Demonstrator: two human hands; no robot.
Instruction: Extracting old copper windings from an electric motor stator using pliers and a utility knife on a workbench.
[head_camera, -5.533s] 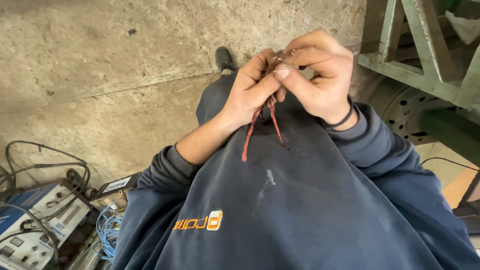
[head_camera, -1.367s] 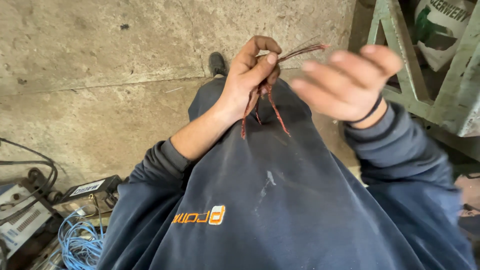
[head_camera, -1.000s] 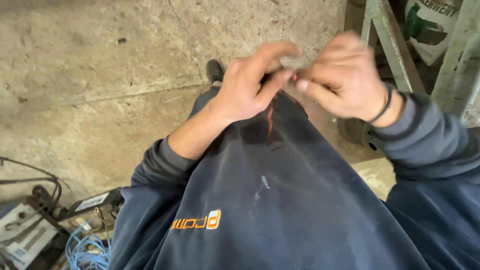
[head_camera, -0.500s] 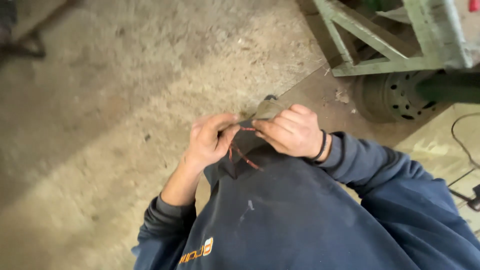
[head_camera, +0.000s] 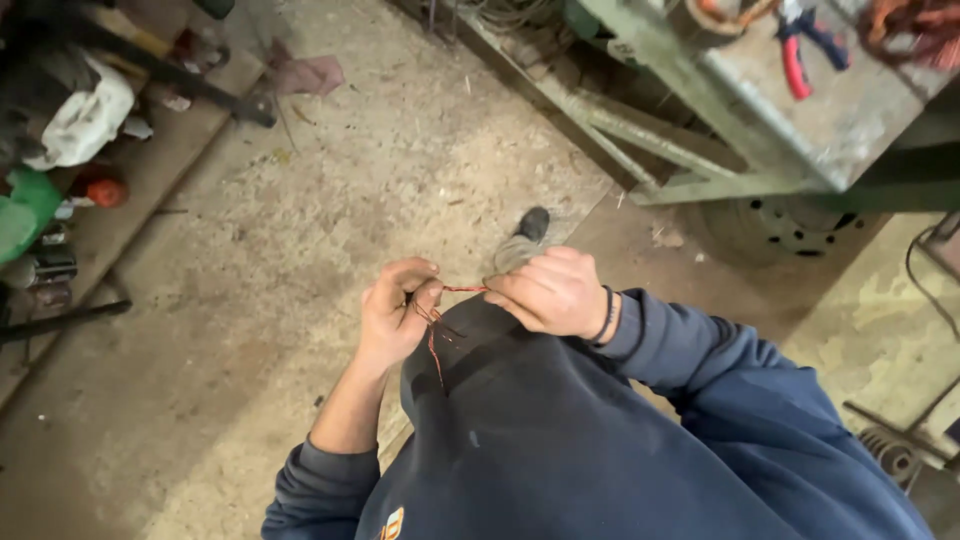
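Head view — both hands (head_camera: 480, 305) pinch red wire (head_camera: 436, 325); white bag (head_camera: 85, 120) top-left.

A workshop: bare concrete floor (head_camera: 330, 200), green metal workbench (head_camera: 800, 120) carrying red-handled pliers (head_camera: 800, 50).

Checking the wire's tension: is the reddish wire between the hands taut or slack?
Taut: the reddish wire runs straight between left hand and right hand; loose ends dangle below.
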